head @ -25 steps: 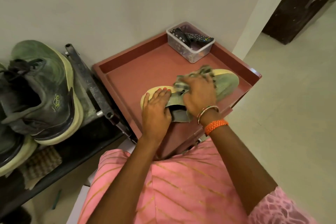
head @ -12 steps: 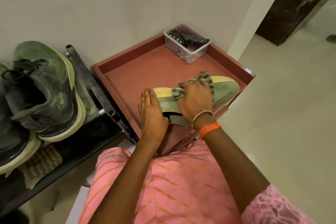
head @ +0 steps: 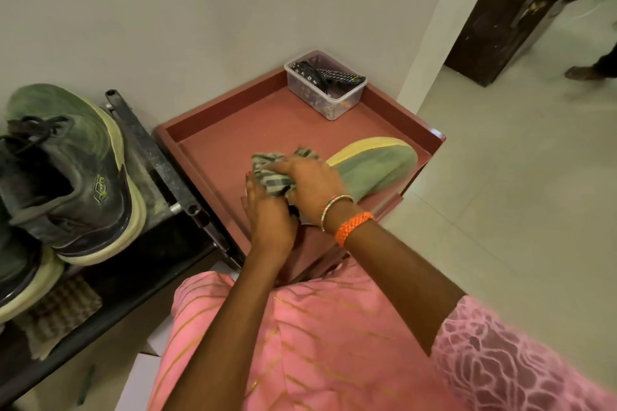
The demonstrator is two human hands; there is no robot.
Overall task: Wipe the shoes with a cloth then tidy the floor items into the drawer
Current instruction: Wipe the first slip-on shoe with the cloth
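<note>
Shoe [head: 377, 170] on the tray [head: 230, 130], container [head: 325, 85] at its far corner (rack [head: 157, 157] to the left)

Checked grey-green cloth [head: 272, 173], green yellow-soled shoe [head: 377, 170], reddish-brown tray [head: 233, 120]

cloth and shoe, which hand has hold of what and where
Right hand grips the bunched cloth from above, on the shoe. Left hand steadies the shoe's heel end; its exact grip is hidden.
</note>
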